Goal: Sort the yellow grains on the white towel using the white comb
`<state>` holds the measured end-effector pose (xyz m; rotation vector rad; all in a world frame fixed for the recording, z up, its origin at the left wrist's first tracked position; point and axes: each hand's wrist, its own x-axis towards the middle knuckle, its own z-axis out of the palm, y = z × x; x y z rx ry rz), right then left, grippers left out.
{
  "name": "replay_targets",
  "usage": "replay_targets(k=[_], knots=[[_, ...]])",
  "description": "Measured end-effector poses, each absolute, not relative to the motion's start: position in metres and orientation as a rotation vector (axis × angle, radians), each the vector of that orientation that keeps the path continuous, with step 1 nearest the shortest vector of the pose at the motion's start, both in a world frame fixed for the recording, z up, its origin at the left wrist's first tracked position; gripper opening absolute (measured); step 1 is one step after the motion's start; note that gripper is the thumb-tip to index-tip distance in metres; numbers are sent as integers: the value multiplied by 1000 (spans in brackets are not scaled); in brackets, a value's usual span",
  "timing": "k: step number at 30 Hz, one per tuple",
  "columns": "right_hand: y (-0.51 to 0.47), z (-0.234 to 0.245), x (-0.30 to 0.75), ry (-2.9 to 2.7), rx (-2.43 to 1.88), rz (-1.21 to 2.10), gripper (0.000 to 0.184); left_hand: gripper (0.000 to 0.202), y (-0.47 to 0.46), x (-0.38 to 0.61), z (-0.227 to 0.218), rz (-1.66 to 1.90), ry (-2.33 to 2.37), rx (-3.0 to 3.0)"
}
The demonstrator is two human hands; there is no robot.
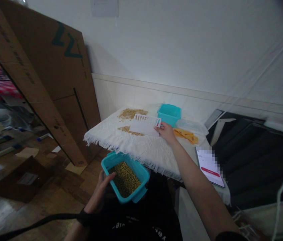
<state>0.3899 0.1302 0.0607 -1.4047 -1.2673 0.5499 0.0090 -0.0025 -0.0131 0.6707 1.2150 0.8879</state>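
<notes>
My left hand (100, 190) grips the near-left side of a teal plastic container (145, 174) filled with tan beans, held just below the table's front edge. My right hand (165, 131) is stretched out over the table and holds a white slotted plastic lid (145, 125) by its right edge. The lid rests tilted against a small pile of beans (128, 130) on the white fringed cloth (136, 145). A larger pile of beans (131, 113) lies farther back on the cloth.
A second teal container (169, 113) stands at the back of the table beside a clear lid (191, 126) and an orange cloth (186, 135). A phone (209, 166) lies at the table's right. Big cardboard sheets (56, 77) lean on the left wall.
</notes>
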Motion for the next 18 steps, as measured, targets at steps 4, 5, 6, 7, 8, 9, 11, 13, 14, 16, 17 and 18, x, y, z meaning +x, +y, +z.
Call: replay_targets(k=[4,5,6,7,8,9,11,13,14,16,17,18], knots=[[132,60,391,-1275,-1436,518,45,88,-7,11,-2,864,1177,677],[132,60,391,-1275,-1441,508,46,85,-8,11,1,866,1158,681],[132,60,392,-1277,-1445,500,46,82,-10,12,3,867,1142,684],[132,60,392,-1281,-1448,494,47,80,-11,12,4,866,1130,688],[132,61,392,-1287,-1450,493,49,79,-11,12,6,862,1126,690],[132,61,391,-1293,-1452,494,50,79,-12,12,6,854,1130,690],[130,62,390,-1306,-1461,495,50,80,-12,11,7,840,1134,687],[128,64,389,-1314,-1458,508,50,80,-11,11,7,849,1126,680],[127,64,387,-1319,-1452,523,50,79,-11,11,6,858,1121,677],[125,66,385,-1329,-1436,559,50,76,-11,11,6,870,1114,680],[125,67,384,-1334,-1433,573,51,76,-11,11,5,870,1115,682],[124,67,383,-1338,-1436,581,51,76,-11,11,5,869,1115,685]])
